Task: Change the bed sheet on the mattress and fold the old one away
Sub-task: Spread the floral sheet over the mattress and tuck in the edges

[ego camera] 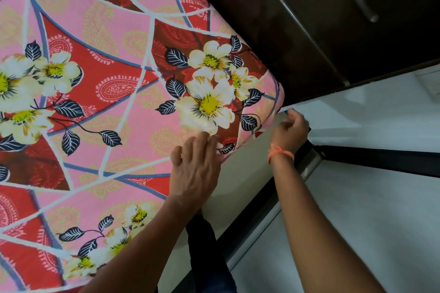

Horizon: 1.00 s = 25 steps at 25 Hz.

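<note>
Floral sheet [107, 102] spread over mattress [238, 181], filling left and centre of frame. Left hand [195, 164] flat, fingers straight, pressing sheet at lower centre near corner. Right hand [289, 129] right of centre, fingers curled at sheet edge by mattress corner; actual grip hidden, cannot tell. Orange thread [281, 152] on right wrist. Dark wardrobe [309, 19] upper right.

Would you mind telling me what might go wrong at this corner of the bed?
The right hand works low beside the floral bed sheet corner, close to the dark bed frame, so fingers could get pinched. The left hand only presses flat on top, so the sheet might slip or wrinkle.
</note>
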Available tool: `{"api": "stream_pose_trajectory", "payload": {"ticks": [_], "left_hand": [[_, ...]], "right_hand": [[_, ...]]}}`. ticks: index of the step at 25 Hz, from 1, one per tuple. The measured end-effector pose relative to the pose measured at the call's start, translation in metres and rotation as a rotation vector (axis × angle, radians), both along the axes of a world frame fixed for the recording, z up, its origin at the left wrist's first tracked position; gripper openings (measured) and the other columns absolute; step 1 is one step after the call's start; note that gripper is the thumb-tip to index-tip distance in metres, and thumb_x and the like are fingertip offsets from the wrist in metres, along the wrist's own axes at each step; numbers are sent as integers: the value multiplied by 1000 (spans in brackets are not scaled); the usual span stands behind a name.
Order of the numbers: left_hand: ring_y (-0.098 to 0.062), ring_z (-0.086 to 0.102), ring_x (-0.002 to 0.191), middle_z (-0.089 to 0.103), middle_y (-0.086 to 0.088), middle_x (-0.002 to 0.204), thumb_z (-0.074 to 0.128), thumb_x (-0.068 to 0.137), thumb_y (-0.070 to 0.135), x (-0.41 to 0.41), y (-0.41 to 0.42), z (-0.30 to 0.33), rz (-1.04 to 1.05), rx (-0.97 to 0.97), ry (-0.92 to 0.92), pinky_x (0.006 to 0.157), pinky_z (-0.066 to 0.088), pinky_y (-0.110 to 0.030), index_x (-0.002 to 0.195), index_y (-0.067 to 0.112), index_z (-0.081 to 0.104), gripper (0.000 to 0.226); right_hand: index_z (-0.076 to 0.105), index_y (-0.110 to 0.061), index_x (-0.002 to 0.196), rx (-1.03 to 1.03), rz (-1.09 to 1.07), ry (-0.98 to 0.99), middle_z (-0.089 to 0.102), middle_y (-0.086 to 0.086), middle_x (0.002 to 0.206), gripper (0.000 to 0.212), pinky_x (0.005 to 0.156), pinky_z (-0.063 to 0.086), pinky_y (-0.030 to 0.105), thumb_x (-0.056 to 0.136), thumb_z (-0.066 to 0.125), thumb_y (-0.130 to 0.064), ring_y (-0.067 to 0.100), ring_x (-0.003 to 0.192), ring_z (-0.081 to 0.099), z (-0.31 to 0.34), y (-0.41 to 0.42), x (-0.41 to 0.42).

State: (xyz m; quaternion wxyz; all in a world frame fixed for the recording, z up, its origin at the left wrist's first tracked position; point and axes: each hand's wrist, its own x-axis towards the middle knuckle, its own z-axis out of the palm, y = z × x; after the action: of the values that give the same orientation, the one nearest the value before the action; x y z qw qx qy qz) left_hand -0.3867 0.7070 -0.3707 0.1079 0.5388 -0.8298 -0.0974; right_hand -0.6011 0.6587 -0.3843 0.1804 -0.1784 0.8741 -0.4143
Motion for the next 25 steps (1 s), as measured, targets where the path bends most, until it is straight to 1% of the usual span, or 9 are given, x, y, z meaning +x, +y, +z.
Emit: {"api": "stream_pose_trajectory", "payload": {"ticks": [2,4,7,10,13,16,18,21,25], "left_hand": [[-29,46,93,49,-11,116,41,92,21,-12,16,1,-287,-21,59,76,33,-40,122,10,54,34],[-27,52,89,54,-9,110,40,88,17,-30,37,-5,-464,141,93,73,41,-39,116,11,58,35],[-32,59,108,57,-15,126,44,81,11,-61,48,-23,-287,448,124,85,55,-42,131,4,54,51],[-33,30,145,30,-21,157,52,89,9,-88,29,-32,-156,612,61,119,26,-39,153,0,24,71],[-27,16,151,17,-17,162,49,91,9,-112,18,-44,-113,600,105,122,11,-34,155,1,12,75],[-31,30,146,29,-21,158,45,85,7,-125,7,-55,-99,592,183,121,25,-39,153,-2,24,71],[-36,49,133,47,-26,145,44,80,8,-135,0,-66,-73,559,248,111,42,-42,145,-4,41,66],[-40,46,134,48,-30,142,48,82,-3,-152,-18,-65,-59,626,352,115,30,-36,145,-8,39,64],[-32,36,142,41,-18,152,45,101,11,-179,-43,-77,-83,675,322,114,26,-31,149,3,36,50]], "right_hand": [[60,-11,124,-103,-142,-504,67,10,109,28,83,55,33,100,46,-17,26,105,64,-11,12,10],[51,-14,137,-216,-86,-865,64,10,123,44,90,53,35,105,33,-38,26,114,60,-19,14,15],[42,-19,145,-264,-13,-1046,52,11,141,60,108,41,43,102,18,-53,29,128,51,-36,-6,7],[46,-23,142,-188,-28,-1102,55,9,139,72,106,43,45,96,9,-65,30,125,53,-47,-22,-7],[58,-25,128,-35,4,-986,64,8,128,68,96,51,45,96,15,-66,30,114,62,-55,-30,-27],[67,-12,97,149,-105,-687,69,17,113,28,83,58,43,96,50,-35,26,91,69,-58,-23,-53],[66,-9,96,6,-179,-572,70,17,107,15,78,58,38,93,55,-19,24,91,69,-53,-16,-61],[63,-9,110,-170,-105,-889,72,9,94,34,68,56,30,102,41,-34,19,84,70,-43,-9,-47],[62,-15,113,-143,-45,-996,70,9,100,48,75,55,32,102,31,-49,22,92,67,-45,-24,-46]]}}
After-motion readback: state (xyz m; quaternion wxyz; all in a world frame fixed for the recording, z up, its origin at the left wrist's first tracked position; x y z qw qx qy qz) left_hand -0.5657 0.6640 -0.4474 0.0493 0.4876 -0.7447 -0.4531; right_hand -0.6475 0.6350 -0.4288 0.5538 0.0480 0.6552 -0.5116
